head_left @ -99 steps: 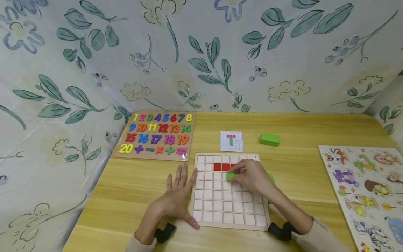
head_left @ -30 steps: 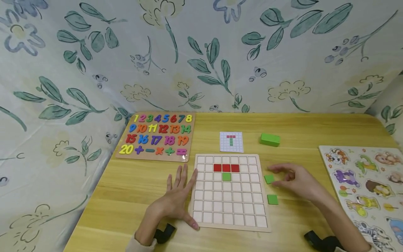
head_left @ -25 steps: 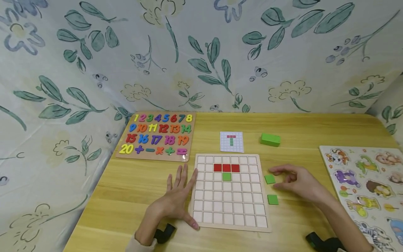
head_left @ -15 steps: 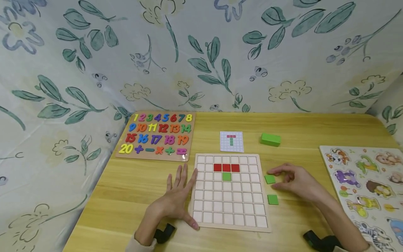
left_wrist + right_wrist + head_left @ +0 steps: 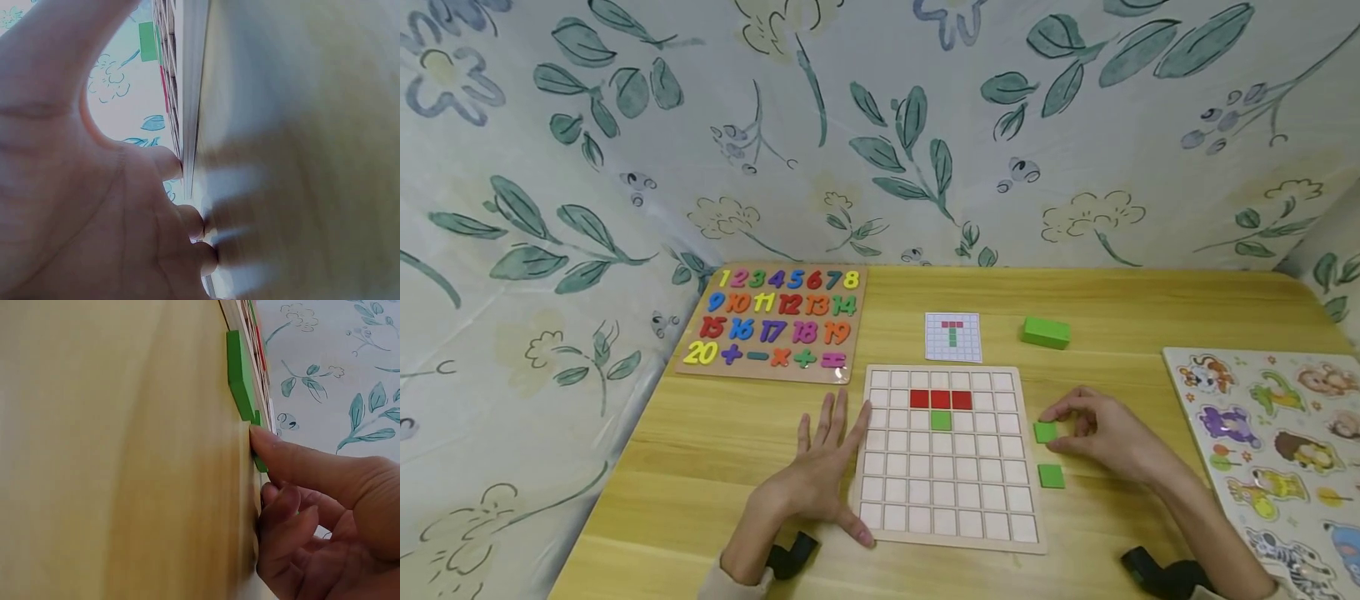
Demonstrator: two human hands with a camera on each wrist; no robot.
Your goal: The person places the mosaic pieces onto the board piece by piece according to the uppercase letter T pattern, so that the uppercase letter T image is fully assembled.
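A wooden grid board (image 5: 887, 487) lies flat on the table, with a row of three red square tiles (image 5: 940, 400) and a green square tile (image 5: 940, 420) under the middle one. My left hand (image 5: 820, 475) is spread along the board's left edge, index fingertip and thumb touching it. To the right of the board, my right hand (image 5: 1105, 429) pinches a second green square tile (image 5: 1043, 432) between thumb and index finger, at table level. A third green square tile (image 5: 1051, 477) lies just nearer; the right wrist view shows this tile (image 5: 239, 375) before the fingers (image 5: 265, 437).
Behind the board are a pattern card (image 5: 952, 337) with a T of coloured squares and a green block (image 5: 1046, 332). A number puzzle (image 5: 775, 325) lies at the back left. An animal puzzle board (image 5: 1247, 392) lies at the right, close to my right forearm.
My right hand set a green tile under the red row, then moved right to another green tile. Its fingers have now closed on that tile, shifting it slightly. My left hand stays put.
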